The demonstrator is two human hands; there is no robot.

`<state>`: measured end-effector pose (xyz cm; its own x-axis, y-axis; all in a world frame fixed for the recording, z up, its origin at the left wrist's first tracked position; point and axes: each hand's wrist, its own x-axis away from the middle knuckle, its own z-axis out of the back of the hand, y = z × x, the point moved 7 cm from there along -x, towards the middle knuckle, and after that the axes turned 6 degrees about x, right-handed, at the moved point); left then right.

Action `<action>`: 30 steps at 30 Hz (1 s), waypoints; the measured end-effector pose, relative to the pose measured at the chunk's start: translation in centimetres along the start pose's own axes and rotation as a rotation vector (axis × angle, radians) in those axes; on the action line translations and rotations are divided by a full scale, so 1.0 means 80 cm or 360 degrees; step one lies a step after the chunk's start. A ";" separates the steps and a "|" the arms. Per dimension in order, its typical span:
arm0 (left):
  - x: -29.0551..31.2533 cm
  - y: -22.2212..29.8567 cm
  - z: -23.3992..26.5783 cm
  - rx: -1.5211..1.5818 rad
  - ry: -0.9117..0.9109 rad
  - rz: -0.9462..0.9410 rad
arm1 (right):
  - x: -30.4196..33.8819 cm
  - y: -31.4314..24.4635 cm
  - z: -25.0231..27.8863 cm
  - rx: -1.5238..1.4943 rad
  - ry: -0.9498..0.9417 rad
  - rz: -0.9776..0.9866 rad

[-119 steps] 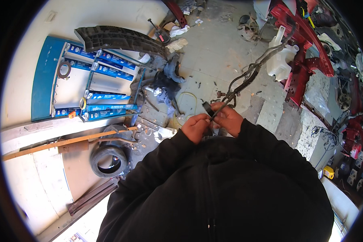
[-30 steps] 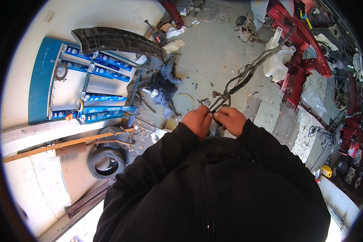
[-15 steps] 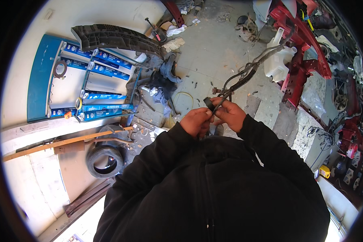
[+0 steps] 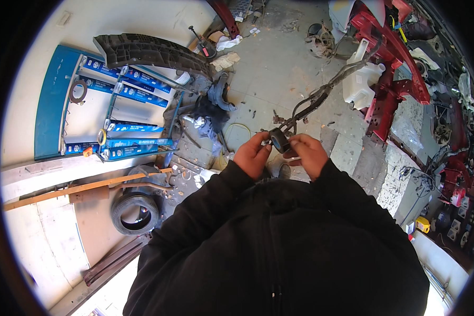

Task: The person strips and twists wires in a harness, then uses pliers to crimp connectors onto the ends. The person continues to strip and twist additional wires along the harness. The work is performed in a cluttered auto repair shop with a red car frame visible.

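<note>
A roll of black tape (image 4: 279, 140) is between my two hands, in front of my chest. My right hand (image 4: 309, 154) has its thumb and fingers closed on the roll's right side. My left hand (image 4: 252, 155) is pinched at the near end of a dark wiring harness (image 4: 316, 98), just left of the roll; the roll and fingers partly hide what lies in that pinch. From my hands the harness runs up and right, toward red car body parts. A small brown connector or clip (image 4: 277, 119) hangs off it beyond the roll.
At right stand a red car frame (image 4: 389, 79) and a white plastic tank (image 4: 362, 79). A blue rack (image 4: 63, 100) with boxes is at left, beneath a black bumper piece (image 4: 147, 50). A tire (image 4: 135, 213) lies lower left. Debris and a yellow cable (image 4: 239, 125) lie on the floor.
My right hand has moved slightly right and down, away from my left. The tape roll has come lower and turned, its round side now facing me more. The harness has shifted slightly.
</note>
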<state>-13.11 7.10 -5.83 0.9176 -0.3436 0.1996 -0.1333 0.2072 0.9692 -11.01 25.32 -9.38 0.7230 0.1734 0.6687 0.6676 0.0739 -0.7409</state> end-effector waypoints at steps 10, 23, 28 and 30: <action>-0.016 0.003 -0.021 -0.1019 -0.0079 -0.0211 | 0.015 -0.019 -0.005 -0.0294 -0.0210 -0.0008; -0.015 -0.020 -0.031 -0.0316 -0.0095 -0.0072 | -0.009 0.028 0.007 0.0427 -0.0152 0.0200; -0.008 -0.034 -0.038 0.0126 -0.0132 0.0284 | -0.007 0.027 0.006 0.0352 -0.0187 0.0281; 0.001 -0.045 -0.043 0.0687 -0.0174 0.0594 | -0.007 0.026 0.002 0.0238 -0.0262 0.0278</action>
<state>-11.31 9.49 -9.77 0.7381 -0.4165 0.5308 -0.6022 -0.0517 0.7967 -10.08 25.55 -11.30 0.7780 0.3527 0.5199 0.4927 0.1708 -0.8533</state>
